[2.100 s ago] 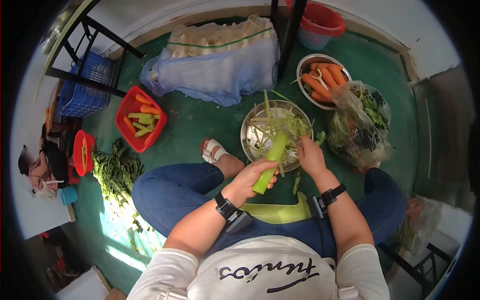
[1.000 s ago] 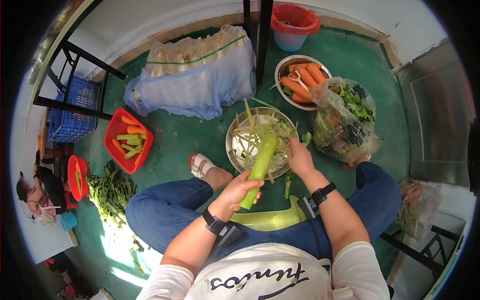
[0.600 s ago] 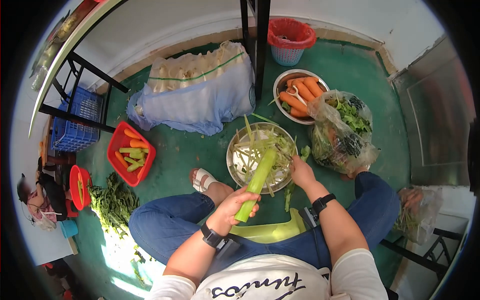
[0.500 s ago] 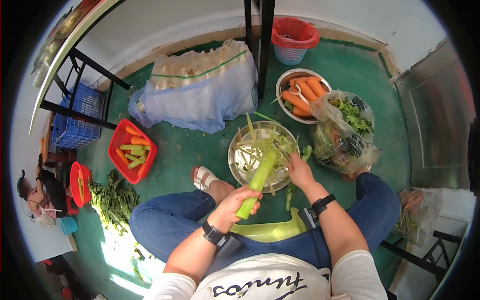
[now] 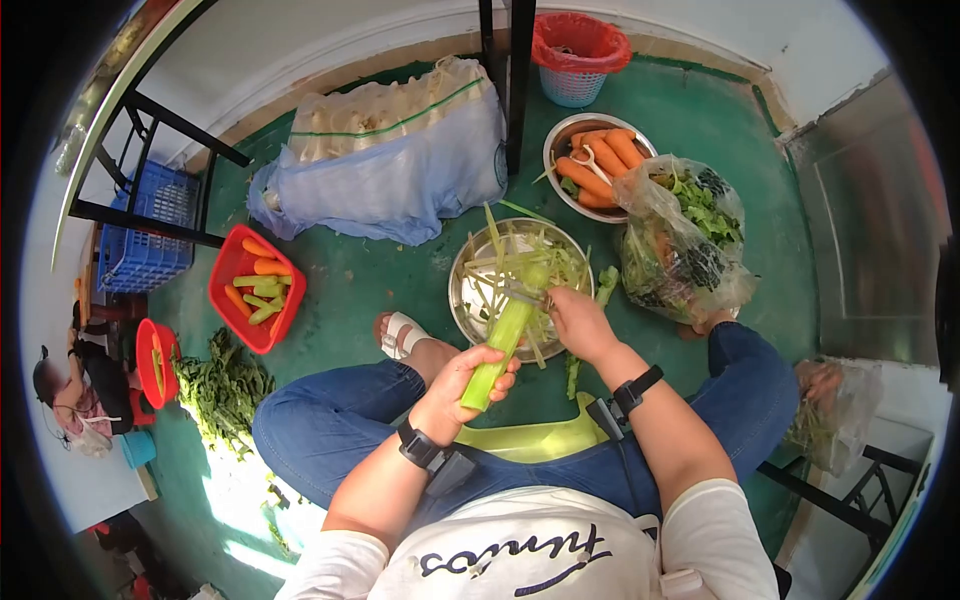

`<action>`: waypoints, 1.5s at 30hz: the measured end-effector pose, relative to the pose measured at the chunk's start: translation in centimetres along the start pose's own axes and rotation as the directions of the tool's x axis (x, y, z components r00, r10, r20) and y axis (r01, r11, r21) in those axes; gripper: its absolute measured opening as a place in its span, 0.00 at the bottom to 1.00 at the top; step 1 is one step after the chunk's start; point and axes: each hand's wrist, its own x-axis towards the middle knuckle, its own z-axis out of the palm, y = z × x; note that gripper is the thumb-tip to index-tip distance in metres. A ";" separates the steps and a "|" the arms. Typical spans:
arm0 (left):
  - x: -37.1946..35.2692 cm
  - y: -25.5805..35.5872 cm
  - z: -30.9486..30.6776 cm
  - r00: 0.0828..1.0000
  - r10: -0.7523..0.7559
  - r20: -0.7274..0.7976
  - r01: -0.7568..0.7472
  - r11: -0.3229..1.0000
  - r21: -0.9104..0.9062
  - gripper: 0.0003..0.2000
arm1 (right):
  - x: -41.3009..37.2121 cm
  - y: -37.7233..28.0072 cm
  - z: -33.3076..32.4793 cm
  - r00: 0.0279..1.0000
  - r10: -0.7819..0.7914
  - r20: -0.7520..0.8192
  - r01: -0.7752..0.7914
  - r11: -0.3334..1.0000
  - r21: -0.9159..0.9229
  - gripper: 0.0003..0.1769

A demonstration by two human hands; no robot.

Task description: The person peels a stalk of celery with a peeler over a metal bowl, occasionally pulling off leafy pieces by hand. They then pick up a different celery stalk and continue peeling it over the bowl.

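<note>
Holding: left hand [image 5: 470,375] grips long pale green stalk [image 5: 503,338] over round metal bowl [image 5: 452,290].
Right hand [image 5: 580,325]: closed on small metal peeler [image 5: 525,294] against stalk.
Room: green floor [image 5: 380,270] under bowl; white wall [image 5: 330,40] beyond.

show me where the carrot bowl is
Head view, upper right of centre: the carrot bowl sits between the red basket behind it and the peelings bowl nearer the person, with the bag of greens at its right edge.
</note>
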 end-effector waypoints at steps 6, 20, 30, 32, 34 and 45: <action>0.0 0.0 0.0 1.000 -0.002 -0.003 0.002 1.000 -0.019 0.22 | -0.9 1.9 1.5 0.976 0.216 -0.040 -0.217 0.976 -0.029 0.11; 0.4 0.0 -0.6 0.996 -0.001 -0.095 -0.014 0.988 -0.153 0.14 | -1.9 3.8 2.8 0.827 0.526 0.200 -0.537 0.844 0.003 0.12; 0.0 0.1 -0.3 0.997 -0.063 -0.049 0.055 0.987 -0.149 0.15 | -1.1 -0.1 2.5 0.970 0.233 0.071 -0.234 0.972 0.003 0.11; 0.1 0.1 -0.7 0.997 -0.078 -0.019 0.074 0.985 -0.153 0.16 | -1.4 1.8 2.6 0.951 0.294 0.094 -0.293 0.956 -0.024 0.11; 0.3 0.1 -1.0 0.997 -0.080 0.004 0.079 0.985 -0.154 0.17 | -2.0 2.6 2.7 0.932 0.342 0.117 -0.340 0.940 -0.044 0.11; 0.7 -0.1 -0.6 0.954 0.057 -0.295 -0.056 0.998 0.014 0.17 | -2.6 4.9 4.6 0.780 0.580 0.233 -0.610 0.788 0.079 0.13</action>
